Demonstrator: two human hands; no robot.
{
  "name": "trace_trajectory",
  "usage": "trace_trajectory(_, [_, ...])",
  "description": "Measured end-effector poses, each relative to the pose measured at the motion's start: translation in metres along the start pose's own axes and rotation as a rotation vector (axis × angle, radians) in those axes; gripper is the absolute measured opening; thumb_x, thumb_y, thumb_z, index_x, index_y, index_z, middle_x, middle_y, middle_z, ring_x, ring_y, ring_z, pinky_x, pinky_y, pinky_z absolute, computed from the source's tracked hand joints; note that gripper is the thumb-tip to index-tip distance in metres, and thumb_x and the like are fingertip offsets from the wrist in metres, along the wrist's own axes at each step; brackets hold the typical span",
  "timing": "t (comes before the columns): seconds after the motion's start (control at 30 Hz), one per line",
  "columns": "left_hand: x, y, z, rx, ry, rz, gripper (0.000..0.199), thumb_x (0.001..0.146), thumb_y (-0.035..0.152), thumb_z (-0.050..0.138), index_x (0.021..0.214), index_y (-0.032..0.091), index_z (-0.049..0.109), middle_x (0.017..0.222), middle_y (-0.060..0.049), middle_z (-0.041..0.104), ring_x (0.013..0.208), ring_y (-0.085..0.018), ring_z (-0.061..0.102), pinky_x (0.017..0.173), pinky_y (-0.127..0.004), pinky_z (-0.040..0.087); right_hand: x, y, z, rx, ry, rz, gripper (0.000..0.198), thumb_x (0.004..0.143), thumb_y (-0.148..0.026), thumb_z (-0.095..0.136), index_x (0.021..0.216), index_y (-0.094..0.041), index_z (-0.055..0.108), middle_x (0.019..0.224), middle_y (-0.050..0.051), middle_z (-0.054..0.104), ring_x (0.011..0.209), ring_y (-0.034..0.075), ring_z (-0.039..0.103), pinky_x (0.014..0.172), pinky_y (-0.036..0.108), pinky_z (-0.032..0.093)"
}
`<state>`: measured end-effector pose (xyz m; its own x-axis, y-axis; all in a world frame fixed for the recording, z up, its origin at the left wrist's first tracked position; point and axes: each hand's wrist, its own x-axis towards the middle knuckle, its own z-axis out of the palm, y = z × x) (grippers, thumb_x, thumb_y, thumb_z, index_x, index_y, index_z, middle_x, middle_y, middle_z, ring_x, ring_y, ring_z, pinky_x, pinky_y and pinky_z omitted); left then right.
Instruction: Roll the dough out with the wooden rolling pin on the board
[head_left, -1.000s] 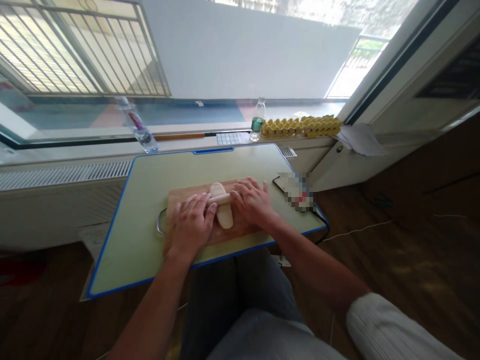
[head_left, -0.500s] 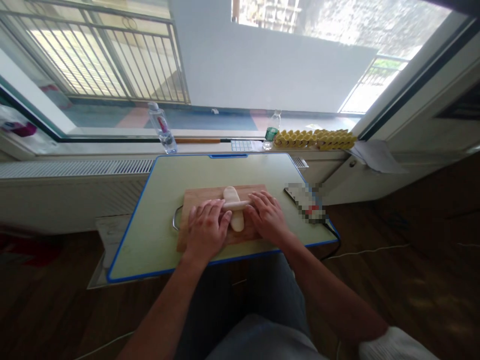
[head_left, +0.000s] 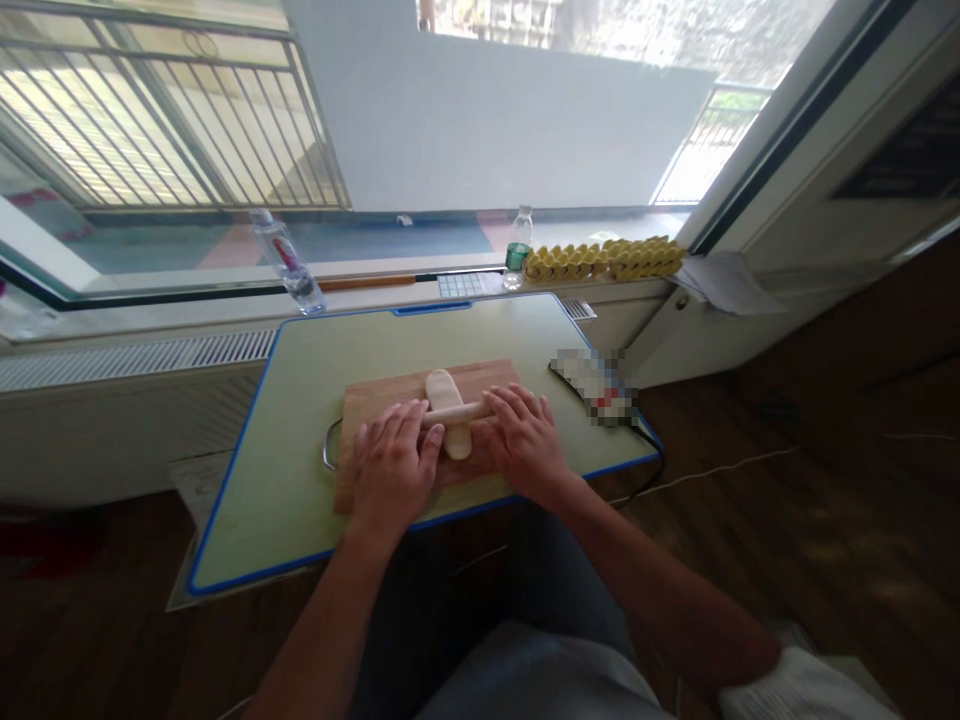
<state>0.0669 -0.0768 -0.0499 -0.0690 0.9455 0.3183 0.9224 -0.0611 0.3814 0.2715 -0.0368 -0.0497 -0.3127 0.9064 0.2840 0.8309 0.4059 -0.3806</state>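
A pale rolling pin (head_left: 459, 412) lies crosswise over a flat, elongated piece of dough (head_left: 444, 388), whose rounded ends stick out beyond and in front of the pin. Both rest on a wooden cutting board (head_left: 360, 400) with a metal handle at its left. Over the pin's left end lies my left hand (head_left: 397, 455), its fingers closed on it. My right hand (head_left: 523, 432) covers the right end in the same way. Under the palms the pin's ends are hidden.
The board sits on a small pale-green table (head_left: 262, 500) with blue edging. A blurred-out phone-like device (head_left: 596, 388) with a black cable lies at the right. On the windowsill stand two plastic bottles (head_left: 289, 265), (head_left: 517, 250) beside yellow egg cartons (head_left: 607, 260).
My view has turned slightly, so the table and board appear farther left. Both hands stay on the rolling pin over the dough, with little visible shift along it.
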Motion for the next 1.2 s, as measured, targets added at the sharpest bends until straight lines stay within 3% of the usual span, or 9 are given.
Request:
trace_trajectory(0.27, [0.048, -0.01, 0.005, 0.085, -0.089, -0.034, 0.057, 0.107, 0.051, 0.03, 0.146, 0.024, 0.062, 0.156, -0.011, 0.06, 0.148, -0.035, 0.047, 0.123, -0.061, 0.032, 0.05, -0.005, 0.01, -0.079, -0.009, 0.006, 0.047, 0.111, -0.051, 0.04, 0.146, -0.028, 0.062, 0.156, 0.007, 0.06, 0.152, 0.031, 0.041, 0.128, 0.065, 0.016])
trace_trajectory(0.43, [0.081, -0.01, 0.003, 0.145, -0.115, -0.064, 0.058, 0.107, 0.049, 0.029, 0.141, 0.022, 0.067, 0.157, -0.013, 0.059, 0.147, -0.038, 0.049, 0.121, -0.067, 0.031, 0.09, -0.003, 0.019, -0.12, -0.038, 0.045, 0.051, 0.111, -0.056, 0.036, 0.142, -0.027, 0.065, 0.154, 0.008, 0.061, 0.149, 0.035, 0.044, 0.124, 0.07, 0.019])
trace_trajectory(0.53, [0.089, -0.008, 0.0, 0.154, -0.136, -0.078, 0.055, 0.106, 0.047, 0.031, 0.142, 0.023, 0.066, 0.158, -0.014, 0.057, 0.147, -0.037, 0.049, 0.121, -0.069, 0.031, 0.096, -0.003, 0.02, -0.131, -0.055, 0.065, 0.053, 0.111, -0.056, 0.037, 0.145, -0.025, 0.062, 0.155, 0.009, 0.06, 0.148, 0.035, 0.044, 0.124, 0.07, 0.021])
trace_trajectory(0.67, [0.072, -0.004, -0.003, 0.155, -0.144, -0.046, 0.056, 0.107, 0.047, 0.031, 0.144, 0.021, 0.064, 0.158, -0.014, 0.057, 0.148, -0.036, 0.048, 0.122, -0.066, 0.033, 0.072, -0.006, 0.016, -0.125, -0.039, 0.05, 0.052, 0.112, -0.054, 0.036, 0.145, -0.023, 0.062, 0.156, 0.01, 0.059, 0.149, 0.032, 0.044, 0.125, 0.065, 0.024])
trace_trajectory(0.9, [-0.017, 0.009, -0.016, 0.113, -0.062, 0.016, 0.058, 0.108, 0.049, 0.035, 0.154, 0.02, 0.054, 0.158, -0.012, 0.057, 0.147, -0.031, 0.05, 0.125, -0.058, 0.032, -0.009, -0.006, 0.0, -0.086, -0.019, 0.007, 0.054, 0.11, -0.048, 0.042, 0.157, -0.022, 0.05, 0.163, 0.01, 0.051, 0.156, 0.029, 0.037, 0.128, 0.056, 0.021])
trace_trajectory(1.0, [-0.039, 0.011, -0.018, 0.111, -0.038, 0.048, 0.057, 0.108, 0.05, 0.036, 0.157, 0.024, 0.051, 0.161, -0.009, 0.054, 0.151, -0.03, 0.047, 0.127, -0.058, 0.029, -0.026, -0.005, -0.004, -0.077, -0.039, -0.002, 0.055, 0.111, -0.047, 0.039, 0.16, -0.023, 0.047, 0.166, 0.009, 0.048, 0.158, 0.029, 0.033, 0.129, 0.057, 0.019])
trace_trajectory(1.1, [-0.03, 0.009, -0.016, 0.12, -0.046, 0.025, 0.057, 0.108, 0.05, 0.035, 0.157, 0.025, 0.052, 0.162, -0.008, 0.054, 0.152, -0.03, 0.047, 0.128, -0.06, 0.027, -0.015, -0.003, -0.002, -0.071, -0.041, -0.001, 0.054, 0.112, -0.047, 0.038, 0.159, -0.022, 0.047, 0.165, 0.009, 0.049, 0.158, 0.028, 0.034, 0.13, 0.058, 0.016])
trace_trajectory(1.2, [0.005, 0.005, -0.012, 0.132, -0.088, -0.025, 0.057, 0.109, 0.05, 0.032, 0.153, 0.022, 0.055, 0.16, -0.011, 0.056, 0.152, -0.031, 0.046, 0.128, -0.065, 0.025, 0.017, -0.003, 0.005, -0.084, -0.035, 0.016, 0.054, 0.111, -0.049, 0.039, 0.156, -0.021, 0.051, 0.162, 0.011, 0.053, 0.155, 0.028, 0.038, 0.129, 0.061, 0.016])
